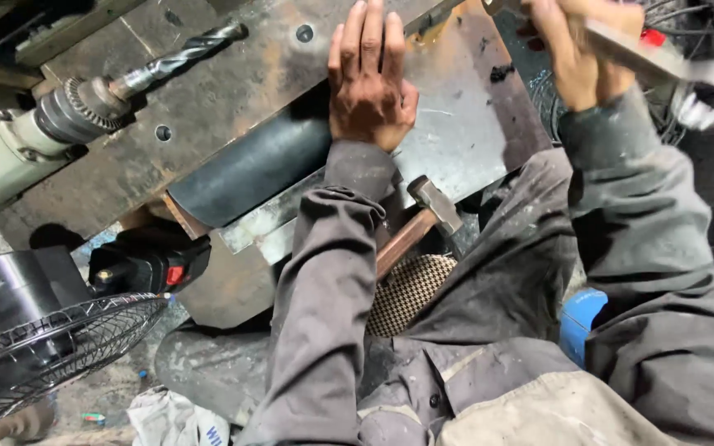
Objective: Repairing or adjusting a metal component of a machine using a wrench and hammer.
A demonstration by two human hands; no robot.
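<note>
1. The left hand (371, 78) lies flat with its fingers (364, 33) stretched out and released, palm pressing down on the end of a dark cylinder (249, 169), gripping nothing.
2. The right hand (576, 49) has its fingers clenched around the shaft of a large steel spanner (663, 62), whose ring end sticks out to the right, blurred.
3. The dark cylinder lies slantwise on a rusty steel plate (233, 91) with round holes in it, its lower end near the plate's edge.
4. A hammer (423, 216) with a wooden handle rests just below the left forearm, against the grey work jacket.
5. Up left, a drill chuck (84, 107) carries a thick twist bit (179, 54) lying over the plate.
6. Lower left stand a wire fan guard (51, 347) and a black power tool (150, 260) with a red switch.
</note>
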